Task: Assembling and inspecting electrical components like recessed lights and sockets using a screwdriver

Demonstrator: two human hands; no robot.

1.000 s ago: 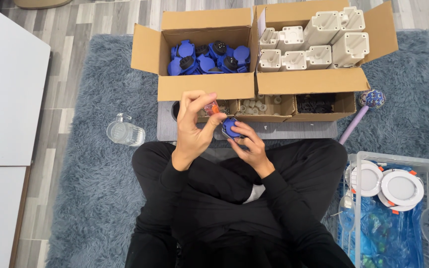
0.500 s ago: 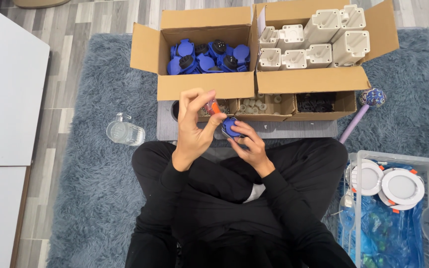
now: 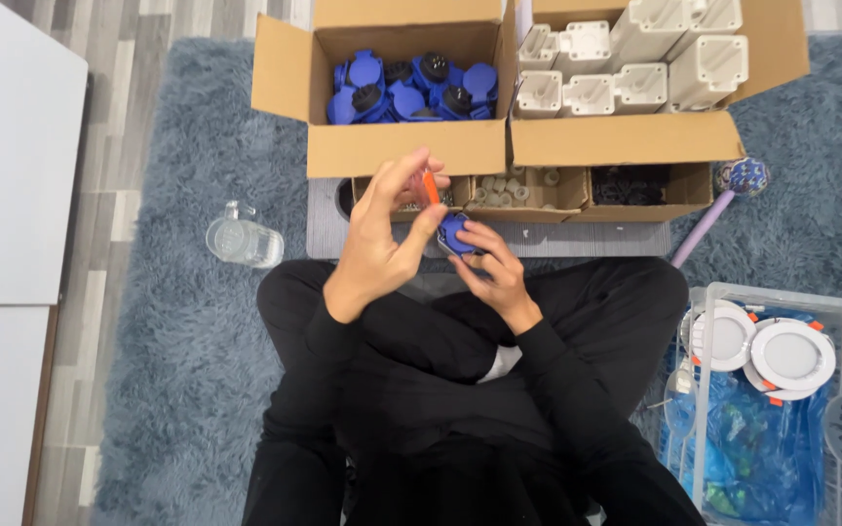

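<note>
I sit cross-legged on a grey shaggy rug. My left hand (image 3: 382,239) is raised in front of me and pinches a small orange tool (image 3: 430,186), probably a screwdriver, between thumb and fingers. My right hand (image 3: 494,265) holds a small blue plastic part (image 3: 454,232) just below the tool's tip. Both hands hover over a grey board (image 3: 577,239) in front of my knees. Behind them stands an open cardboard box (image 3: 382,146) filled with several blue and black socket parts (image 3: 411,88).
A second open box (image 3: 626,136) holds white plastic housings (image 3: 635,68). Low trays (image 3: 528,190) with small parts stand in front of the boxes. A clear container (image 3: 241,240) lies on the rug at left. A wire basket (image 3: 791,390) with round white lamps stands at right. A white panel (image 3: 2,146) is at far left.
My left hand has lifted slightly with the orange tool and its fingers have spread a little. My right hand still holds the blue part in the same place.
</note>
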